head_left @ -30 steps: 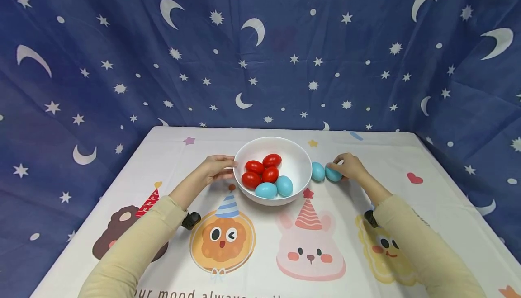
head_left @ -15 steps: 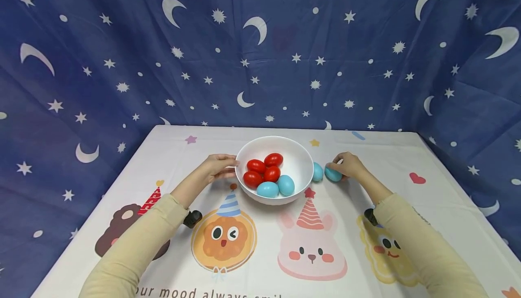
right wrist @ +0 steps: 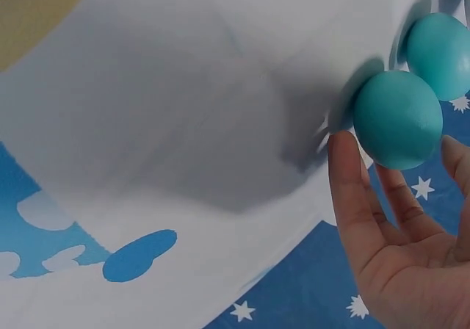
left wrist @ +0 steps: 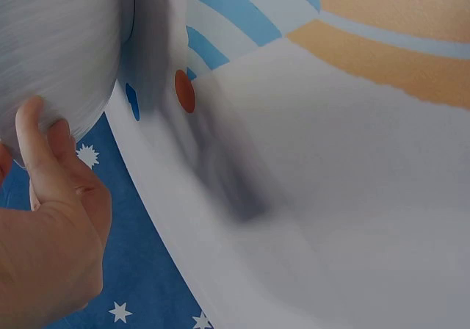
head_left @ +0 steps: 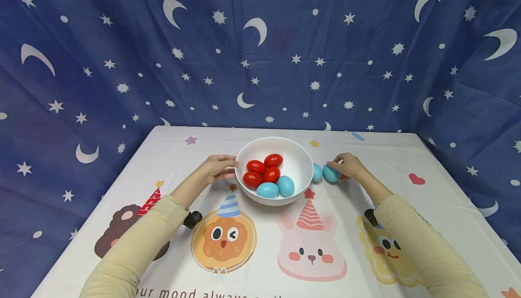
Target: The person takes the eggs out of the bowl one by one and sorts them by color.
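Note:
A white bowl (head_left: pixel 294 158) stands near the middle of the table, holding several red eggs (head_left: pixel 256 166) and two blue eggs (head_left: pixel 267 190). My left hand (head_left: pixel 220 167) has extended fingers against the bowl's left side; the left wrist view shows fingertips (left wrist: pixel 31 109) on its outer wall. To the right of the bowl lies a blue egg (head_left: pixel 317 172), partly hidden by the rim. Next to it, my right hand (head_left: pixel 349 167) holds another blue egg (head_left: pixel 331 174) between thumb and fingers. In the right wrist view this held egg (right wrist: pixel 399 120) sits close beside the other egg (right wrist: pixel 440 56).
A white tablecloth (head_left: pixel 260 253) printed with cartoon faces and party hats covers the table. Behind it hangs a blue curtain (head_left: pixel 179 94) with moons and stars. Dark devices (head_left: pixel 192 219) show at both wrists.
The blue egg in my right fingers has shifted slightly left and turned, coming nearer the loose egg. My left hand and the bowl have stayed essentially in place.

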The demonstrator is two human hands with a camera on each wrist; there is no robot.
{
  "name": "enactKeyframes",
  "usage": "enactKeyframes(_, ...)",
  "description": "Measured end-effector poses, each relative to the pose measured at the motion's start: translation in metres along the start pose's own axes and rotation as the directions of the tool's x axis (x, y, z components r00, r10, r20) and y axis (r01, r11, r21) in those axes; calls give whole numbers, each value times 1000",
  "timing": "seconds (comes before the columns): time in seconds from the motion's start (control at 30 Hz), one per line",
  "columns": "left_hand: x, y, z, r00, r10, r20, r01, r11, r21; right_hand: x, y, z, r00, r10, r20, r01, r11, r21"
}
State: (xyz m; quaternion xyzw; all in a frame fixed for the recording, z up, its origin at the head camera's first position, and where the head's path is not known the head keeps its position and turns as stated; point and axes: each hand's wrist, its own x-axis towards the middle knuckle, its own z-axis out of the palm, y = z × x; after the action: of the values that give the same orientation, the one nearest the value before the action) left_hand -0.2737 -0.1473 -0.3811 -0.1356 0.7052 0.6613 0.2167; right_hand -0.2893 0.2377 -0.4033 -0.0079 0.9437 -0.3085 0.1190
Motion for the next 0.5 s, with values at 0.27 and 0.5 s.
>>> enactKeyframes(0.27, 0, 0, 0, 1000, 6, 7, -6, 1000, 5, -3, -4, -3, 1000, 3, 7, -3, 1000, 15)
enactKeyframes(0.5, -1, 0, 0, 1000, 8, 9, -8, 1000, 11, -5, -4, -10, 1000, -10, 1, 10, 999, 34)
